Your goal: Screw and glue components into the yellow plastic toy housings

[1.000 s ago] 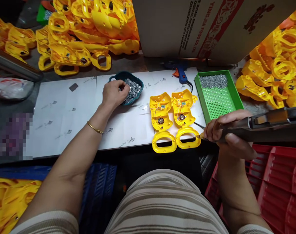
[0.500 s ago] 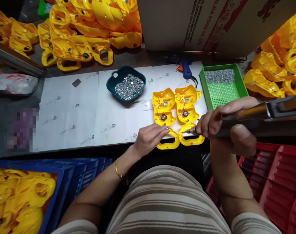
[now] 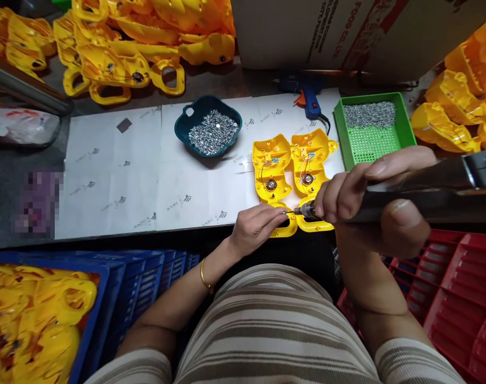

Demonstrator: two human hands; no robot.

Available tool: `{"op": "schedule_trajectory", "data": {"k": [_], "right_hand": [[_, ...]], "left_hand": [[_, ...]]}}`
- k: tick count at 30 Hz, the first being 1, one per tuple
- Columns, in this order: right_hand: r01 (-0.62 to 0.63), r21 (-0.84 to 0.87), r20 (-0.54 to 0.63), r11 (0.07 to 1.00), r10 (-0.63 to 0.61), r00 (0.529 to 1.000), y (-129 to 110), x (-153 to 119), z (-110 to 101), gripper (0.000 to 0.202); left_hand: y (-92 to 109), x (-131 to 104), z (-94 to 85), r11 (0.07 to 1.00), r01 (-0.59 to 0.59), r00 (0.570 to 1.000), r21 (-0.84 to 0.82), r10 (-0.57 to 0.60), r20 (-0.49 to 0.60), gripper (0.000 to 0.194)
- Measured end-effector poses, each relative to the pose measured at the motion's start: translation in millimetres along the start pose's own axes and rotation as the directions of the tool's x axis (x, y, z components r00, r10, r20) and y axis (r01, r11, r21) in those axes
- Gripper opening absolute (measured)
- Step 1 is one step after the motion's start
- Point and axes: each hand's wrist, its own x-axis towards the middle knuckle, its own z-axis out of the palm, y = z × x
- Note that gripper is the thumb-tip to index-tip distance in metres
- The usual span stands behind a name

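My right hand [image 3: 371, 192] is wrapped round a dark power screwdriver [image 3: 419, 197], held level with its bit pointing left. My left hand [image 3: 257, 226] is closed in a pinch on a small screw [image 3: 284, 213], and the bit's tip is at that screw; whether they touch I cannot tell. Under the hands lie two yellow plastic shell halves, a left half [image 3: 272, 170] and a right half [image 3: 310, 160], open side up. Each has a round speaker, wires and a small green board inside, and a loop handle at the near end, partly hidden by my hands.
A dark teal bowl [image 3: 215, 130] of screws and a green basket [image 3: 341, 133] with more metal pieces stand on the white sheet [image 3: 115, 170]. A blue glue gun [image 3: 312, 104] lies behind. Yellow shells pile at the back and sides. Crates, blue [image 3: 103, 298] and red [image 3: 446, 298], flank me.
The screwdriver has moved left, bringing its bit from above the right shell's handle to the screw in my left fingers. The camera view has shifted slightly.
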Motion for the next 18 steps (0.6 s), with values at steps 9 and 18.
{"op": "schedule_trajectory", "data": {"k": [9, 18], "right_hand": [[0.006, 0.053, 0.013, 0.999, -0.007, 1.000, 6.0, 1.4, 0.2, 0.016], [-0.041, 0.126, 0.129, 0.991, 0.024, 0.991, 5.9, 0.0, 4.0, 0.012]], "left_hand": [[-5.2, -2.3, 4.5, 1.000, 0.013, 1.000, -0.028, -0.013, -0.001, 0.012], [-0.4, 1.3, -0.3, 1.000, -0.002, 0.995, -0.007, 0.002, 0.098, 0.014]]}}
